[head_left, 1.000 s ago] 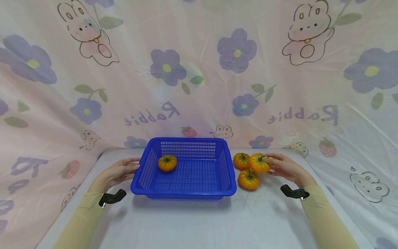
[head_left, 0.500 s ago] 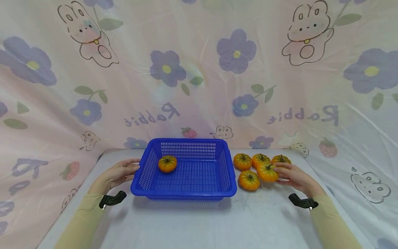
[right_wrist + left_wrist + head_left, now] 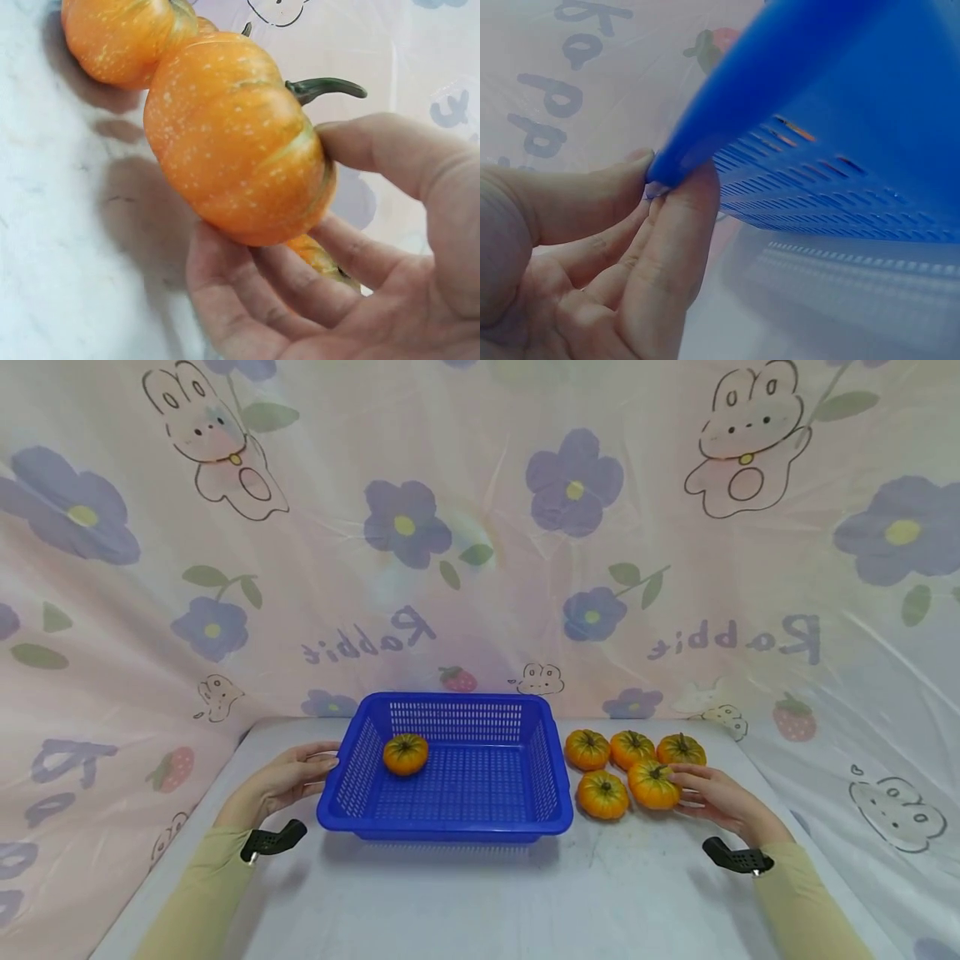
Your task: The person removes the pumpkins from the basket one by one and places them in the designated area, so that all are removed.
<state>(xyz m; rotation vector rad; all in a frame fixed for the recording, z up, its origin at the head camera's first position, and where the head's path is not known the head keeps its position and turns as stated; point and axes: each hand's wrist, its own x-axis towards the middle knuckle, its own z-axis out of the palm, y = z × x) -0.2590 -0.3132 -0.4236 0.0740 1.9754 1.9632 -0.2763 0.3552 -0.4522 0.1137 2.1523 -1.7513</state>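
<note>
My left hand (image 3: 285, 781) pinches the left rim of the blue plastic basket (image 3: 705, 127), thumb on one side and fingers under the edge. One small orange pumpkin (image 3: 406, 753) lies inside, toward the basket's back left. To the right of the basket, my right hand (image 3: 720, 802) grips another orange pumpkin (image 3: 232, 142) with a curved green stem. Thumb near the stem and fingers underneath, it keeps this pumpkin tilted close over the table, where a shadow falls. Two pumpkins stand behind it, one of them the far right pumpkin (image 3: 681, 750).
Two more pumpkins sit between the basket and my right hand: a back one (image 3: 587, 749) and a front one (image 3: 603, 795). The white table (image 3: 465, 902) runs back to a hanging cloth (image 3: 495, 568) printed with rabbits and flowers.
My right hand has brought the gripped pumpkin toward me, slightly right and lower, uncovering the pumpkins behind it. My left hand and the basket stay put.
</note>
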